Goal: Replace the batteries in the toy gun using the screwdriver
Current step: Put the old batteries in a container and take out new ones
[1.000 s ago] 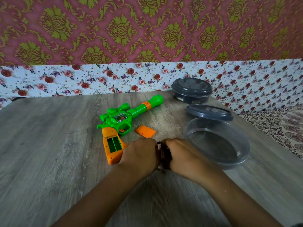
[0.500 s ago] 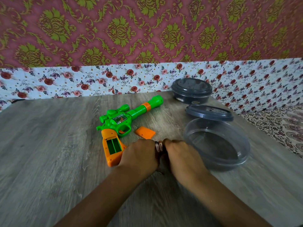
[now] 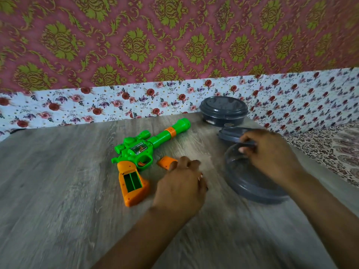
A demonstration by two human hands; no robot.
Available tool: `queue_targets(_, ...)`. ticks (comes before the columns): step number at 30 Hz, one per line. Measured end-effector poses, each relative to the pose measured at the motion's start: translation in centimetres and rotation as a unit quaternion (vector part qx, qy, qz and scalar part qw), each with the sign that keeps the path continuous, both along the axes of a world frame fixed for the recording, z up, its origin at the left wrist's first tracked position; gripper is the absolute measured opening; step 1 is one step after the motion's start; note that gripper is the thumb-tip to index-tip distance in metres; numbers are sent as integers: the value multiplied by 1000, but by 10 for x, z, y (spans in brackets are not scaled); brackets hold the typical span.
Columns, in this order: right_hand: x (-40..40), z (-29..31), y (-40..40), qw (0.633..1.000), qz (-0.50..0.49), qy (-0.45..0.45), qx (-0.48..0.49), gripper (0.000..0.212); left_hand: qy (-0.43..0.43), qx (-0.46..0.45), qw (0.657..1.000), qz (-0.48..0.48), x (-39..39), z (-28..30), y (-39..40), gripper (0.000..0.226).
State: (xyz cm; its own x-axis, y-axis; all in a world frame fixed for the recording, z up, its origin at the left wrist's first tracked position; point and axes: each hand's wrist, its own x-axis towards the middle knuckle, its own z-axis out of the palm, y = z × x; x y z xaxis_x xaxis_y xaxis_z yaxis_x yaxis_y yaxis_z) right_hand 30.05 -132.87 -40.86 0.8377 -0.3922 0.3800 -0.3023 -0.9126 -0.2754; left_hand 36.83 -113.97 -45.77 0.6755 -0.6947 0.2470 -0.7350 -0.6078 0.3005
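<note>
Glossy green-and-orange plastic toy gun (image 3: 147, 152); matt grey wood-grain desk (image 3: 58, 191); smooth translucent grey plastic bowl (image 3: 250, 183) at 3 o'clock.

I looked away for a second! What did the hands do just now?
The hands split apart. The right hand moved right, over the open grey container, fingers curled by the loose lid. The left hand slid toward the orange cover. The toy gun and closed container stayed put.

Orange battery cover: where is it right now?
Head view: the orange battery cover lies on the table, centre, just right of the toy gun grip, with the left hand fingertips at its right edge.
</note>
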Motion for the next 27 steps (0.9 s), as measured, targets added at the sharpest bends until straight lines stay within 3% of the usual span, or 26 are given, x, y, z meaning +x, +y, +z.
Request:
queue_targets(2, 4, -2, -27, 998, -38, 18, -39, 40, -12, -48, 997, -61, -11, -5, -13, 53)
queue_targets(5, 8, -2, -57, 992, -36, 116, -44, 64, -62, -67, 988, -127, -24, -16, -35, 62)
queue_targets(9, 11, -9, -63, 991, -21, 132, -20, 57, -75, -46, 986, -144, -33, -30, -49, 58)
queue_targets(14, 4, -9, -52, 991, -29, 88, -96, 42, -80, -65, 984, -145, -33, -41, -49, 55)
queue_targets(22, -50, -12, -16, 977, -24, 62, -203, 43, -64, -54, 992, -96, -39, -42, -52, 72)
queue_targets(27, -83, -35, -1, 962, -20, -35, -268, 32, 32, -63, 992, -101, -41, -38, -53, 79)
